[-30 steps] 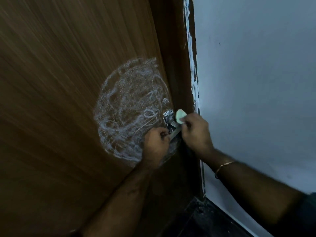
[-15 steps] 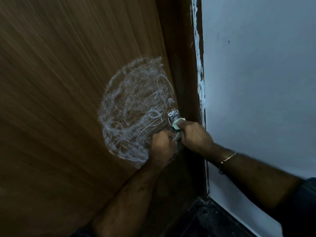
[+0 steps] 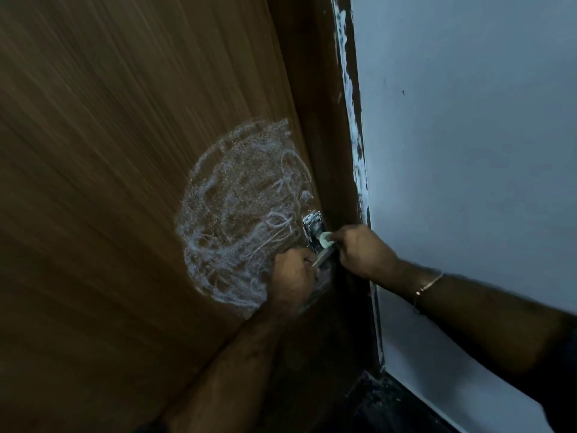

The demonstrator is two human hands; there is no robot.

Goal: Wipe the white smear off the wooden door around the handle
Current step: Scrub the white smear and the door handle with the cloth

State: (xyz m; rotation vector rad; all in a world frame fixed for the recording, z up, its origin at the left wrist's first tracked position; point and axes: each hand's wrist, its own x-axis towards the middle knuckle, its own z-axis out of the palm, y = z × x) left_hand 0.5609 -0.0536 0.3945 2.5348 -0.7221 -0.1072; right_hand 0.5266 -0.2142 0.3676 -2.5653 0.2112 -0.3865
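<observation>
A wooden door [image 3: 125, 182] fills the left of the view. A round white smear [image 3: 237, 210] covers it beside the metal handle plate [image 3: 313, 225]. My left hand [image 3: 292, 278] grips the handle lever [image 3: 323, 257], whose silver end shows between my hands. My right hand [image 3: 363, 253] pinches a small pale green sponge [image 3: 324, 239] and presses it against the lower part of the handle plate. A thin bracelet sits on my right wrist.
The dark door frame [image 3: 321, 120] runs up right of the door, with white paint streaks [image 3: 352, 120] along its edge. A pale grey wall [image 3: 468, 151] takes up the right side. Dark floor [image 3: 390, 407] shows at the bottom.
My right hand has brought the sponge down from the top of the handle plate to its lower part, closer to the lever. My left hand keeps its grip on the lever.
</observation>
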